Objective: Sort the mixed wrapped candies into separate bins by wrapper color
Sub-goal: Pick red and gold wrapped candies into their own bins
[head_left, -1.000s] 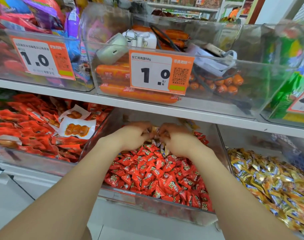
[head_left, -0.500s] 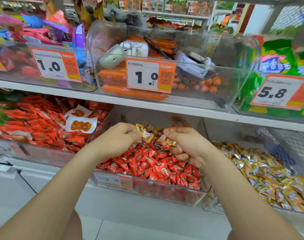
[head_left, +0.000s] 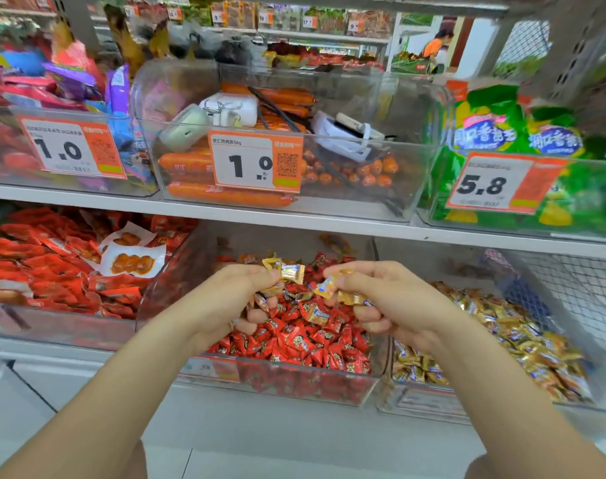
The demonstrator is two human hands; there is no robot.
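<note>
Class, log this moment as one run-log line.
left hand: grips gold candies | right hand: grips gold candies | position: over red-candy bin | gold-candy bin: right, adjacent

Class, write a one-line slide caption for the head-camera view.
Left hand and right hand hold gold-wrapped candies above the red-candy bin, gold-candy bin alongside.

The white upper shelf [head_left: 329, 224] is carrying three clear bins side by side: the left upper bin [head_left: 4, 160] is holding mixed packets, the middle upper bin [head_left: 408, 188] orange sausages [head_left: 225, 197], and the right upper bin [head_left: 588, 209] green bags [head_left: 484, 133]. Beneath it, the left lower bin [head_left: 52, 326] of red packets [head_left: 52, 271], the middle lower bin [head_left: 294, 382] of red candies [head_left: 294, 340] and the right lower bin [head_left: 419, 399] of gold candies [head_left: 519, 340] are sitting in a row.
</note>
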